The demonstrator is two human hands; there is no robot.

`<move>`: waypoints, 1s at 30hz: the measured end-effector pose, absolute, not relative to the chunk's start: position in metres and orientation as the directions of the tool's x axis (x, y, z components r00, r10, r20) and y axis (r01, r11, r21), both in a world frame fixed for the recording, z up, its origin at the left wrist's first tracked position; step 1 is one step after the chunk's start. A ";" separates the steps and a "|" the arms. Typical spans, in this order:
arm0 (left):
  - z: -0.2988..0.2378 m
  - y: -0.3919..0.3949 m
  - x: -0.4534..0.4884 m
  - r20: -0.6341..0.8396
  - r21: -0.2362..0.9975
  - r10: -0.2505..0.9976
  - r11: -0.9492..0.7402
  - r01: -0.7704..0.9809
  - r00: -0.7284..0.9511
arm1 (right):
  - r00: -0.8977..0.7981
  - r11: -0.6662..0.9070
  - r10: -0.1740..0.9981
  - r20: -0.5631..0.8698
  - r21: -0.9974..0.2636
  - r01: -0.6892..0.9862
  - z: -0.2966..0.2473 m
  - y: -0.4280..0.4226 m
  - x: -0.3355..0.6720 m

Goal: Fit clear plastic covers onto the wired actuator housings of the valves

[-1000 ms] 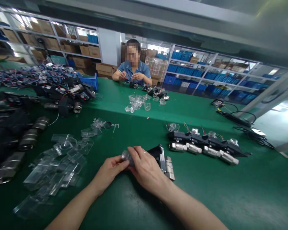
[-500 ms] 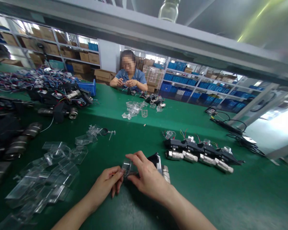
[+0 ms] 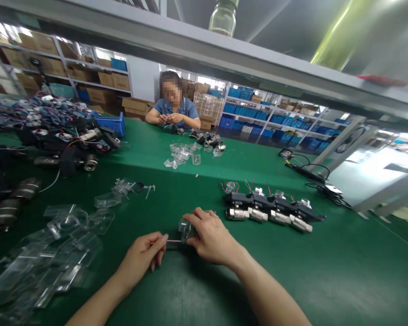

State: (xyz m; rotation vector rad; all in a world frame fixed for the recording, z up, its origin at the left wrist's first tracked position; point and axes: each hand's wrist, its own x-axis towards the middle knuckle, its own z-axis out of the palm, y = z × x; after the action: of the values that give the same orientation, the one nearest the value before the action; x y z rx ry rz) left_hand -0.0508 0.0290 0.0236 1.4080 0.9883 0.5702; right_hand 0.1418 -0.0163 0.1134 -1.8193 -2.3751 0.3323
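Note:
My left hand (image 3: 148,250) is closed, pinching thin wires (image 3: 174,241) between thumb and fingers. The wires run taut to the right, into a clear plastic cover (image 3: 184,229). Around that cover my right hand (image 3: 211,237) is closed, thumb below and fingers above. Whatever lies behind the cover is mostly hidden by the right hand. To the right, several black housings with silver metal fittings (image 3: 258,213) lie in a row, with clear pieces and loose wires at their back.
Clear plastic covers (image 3: 59,253) lie heaped at the left. Behind them are black assemblies (image 3: 70,156), a wire pile (image 3: 44,111) and a blue bin (image 3: 111,124). A co-worker (image 3: 173,106) sits across the green table (image 3: 177,294). Black cables (image 3: 329,192) lie at the right; a shelf beam (image 3: 190,43) crosses overhead.
My left hand has moved left, away from the clear cover, and a stretch of wire now shows between them. The right hand stays around the cover. The whole view has shifted slightly.

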 end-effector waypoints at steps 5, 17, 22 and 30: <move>0.022 0.031 -0.054 -0.246 0.951 0.837 0.111 0.288 0.490 | -0.251 0.238 0.966 -0.057 -0.175 0.955 0.108 -0.019 0.150; 0.025 0.028 -0.060 -0.209 0.882 0.845 -0.055 0.468 0.493 | -0.278 0.274 0.960 -0.019 -0.118 0.954 0.106 -0.021 0.159; 0.015 0.032 -0.059 -0.179 0.857 0.834 -0.130 0.499 0.523 | -0.217 0.212 0.975 -0.046 -0.094 0.973 0.105 -0.023 0.162; 0.026 0.020 -0.049 -0.119 0.923 0.870 -0.080 0.376 0.478 | -0.132 0.122 0.991 -0.037 -0.202 0.972 0.098 -0.033 0.162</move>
State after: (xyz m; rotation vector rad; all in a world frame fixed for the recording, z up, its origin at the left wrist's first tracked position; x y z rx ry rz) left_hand -0.0486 0.0196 0.0259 1.6713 1.0823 0.5869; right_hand 0.1625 -0.0326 0.0984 -1.9959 -2.2704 0.2695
